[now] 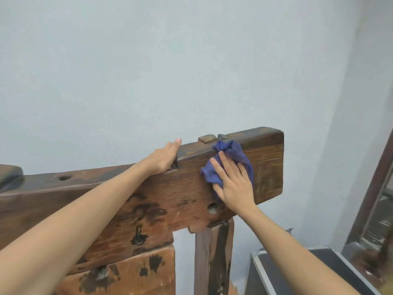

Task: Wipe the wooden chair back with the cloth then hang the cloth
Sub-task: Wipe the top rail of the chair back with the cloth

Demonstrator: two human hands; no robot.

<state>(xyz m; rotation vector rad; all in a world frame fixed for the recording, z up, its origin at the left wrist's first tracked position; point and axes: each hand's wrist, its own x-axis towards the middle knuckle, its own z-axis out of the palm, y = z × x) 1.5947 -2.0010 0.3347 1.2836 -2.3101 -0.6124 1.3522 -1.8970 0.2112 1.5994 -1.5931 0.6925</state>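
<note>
A heavy dark wooden chair back [268, 167] runs across the view, its top rail rising to the right, with holes and dark stains in the wood. A crumpled blue cloth [236, 154] lies against its front face near the right end. My right hand [234, 186] presses flat on the cloth with fingers spread, holding it to the wood. My left hand [163, 158] rests on the top edge of the rail just left of the cloth, fingers curled over the edge, gripping the chair back.
A pale grey wall [170, 71] stands close behind the chair. A wooden upright [212, 258] drops below the rail. A black case with metal edging [297, 271] sits at the lower right, beside a dark-framed window or mirror [374, 209].
</note>
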